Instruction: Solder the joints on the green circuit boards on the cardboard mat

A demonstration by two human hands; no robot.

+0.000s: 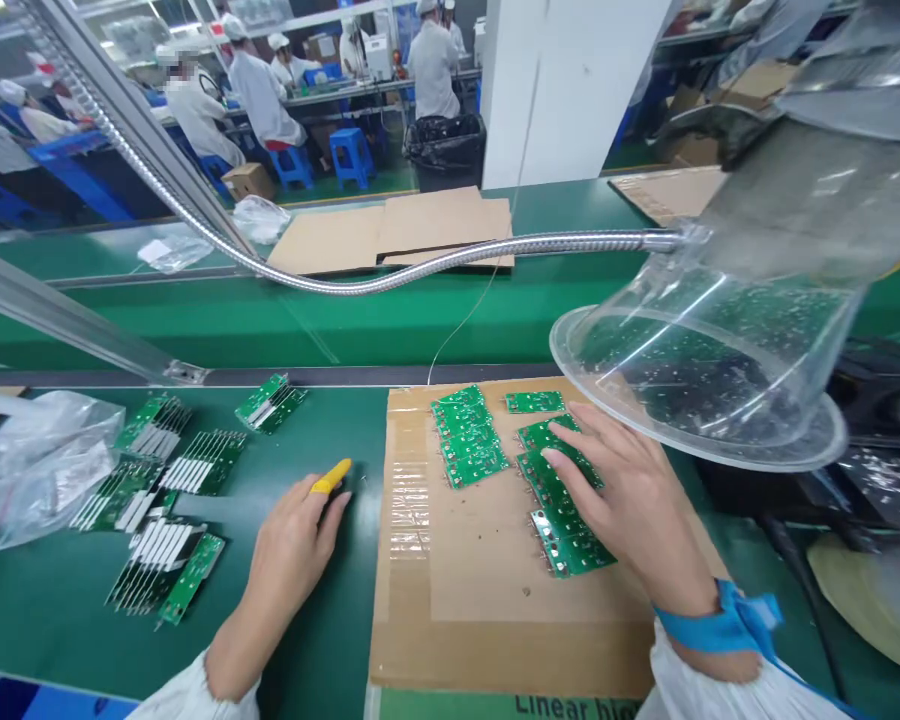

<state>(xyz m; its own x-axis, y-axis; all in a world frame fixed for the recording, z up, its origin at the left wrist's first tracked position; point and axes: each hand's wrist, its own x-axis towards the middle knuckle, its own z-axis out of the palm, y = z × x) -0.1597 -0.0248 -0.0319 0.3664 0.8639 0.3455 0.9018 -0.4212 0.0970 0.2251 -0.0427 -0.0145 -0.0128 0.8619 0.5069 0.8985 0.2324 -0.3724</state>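
Head: left hand (289, 560) holds yellow tool (331, 477), right hand (622, 500) touches circuit boards (570, 552)

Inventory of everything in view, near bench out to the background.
boards: about eight, green, on cardboard sheet
finned boards: about five, green and white, left of sheet
cardboard sheet: one, brown, taped, on bench
bench: one, green, under everything near
plastic bag: one, clear, far left
acrylic hood: one, clear, right
gooseneck: one, silver, across view
far cardboard: several sheets, brown, far belt
bin: one, black, background
stools: several, blue, background
co-workers: several, white clothing, background
yellow tool: one, yellow, in left hand
left hand: one, gripping tool
right hand: one, on boards
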